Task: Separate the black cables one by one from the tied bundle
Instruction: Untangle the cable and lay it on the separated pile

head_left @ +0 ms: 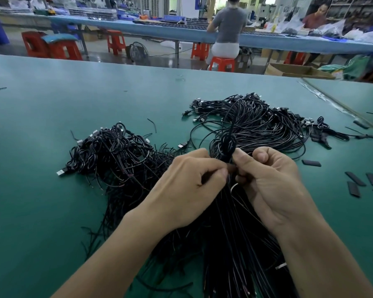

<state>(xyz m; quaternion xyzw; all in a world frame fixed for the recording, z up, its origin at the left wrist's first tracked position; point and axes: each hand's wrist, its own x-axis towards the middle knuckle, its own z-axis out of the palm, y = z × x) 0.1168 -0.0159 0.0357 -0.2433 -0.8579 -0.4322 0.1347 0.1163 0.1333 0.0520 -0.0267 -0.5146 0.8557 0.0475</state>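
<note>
Left hand: fingers curled tight, tips pinching strands at the neck of the bundle, just below the knot.

Right hand: also curled. The thumb lies up against the side of the knot, and the fingers pinch strands at the same neck. The two hands meet there, fingertips nearly touching. Which strand each hand has hold of: cannot tell, because the black wires merge.

Step in hand (judgement): working at the tie to free one cable. The knot looks intact, so this bundle is probably at an early stage.

Next move (judgement): one hand steadies the neck while the other isolates a single strand and draws it out lengthwise rather than sideways. The wires are thin and may snag, and a plug end could catch in the loop.

Bundle position: it runs from the bottom edge of view up between the wrists to the knot. Beyond the knot it fans out over the table, ending in plugs.

To the left lies a pile of looped cables, its loose ends reaching toward the left wrist.

To the right, short black strips lie scattered, apart from the bundle.
</note>
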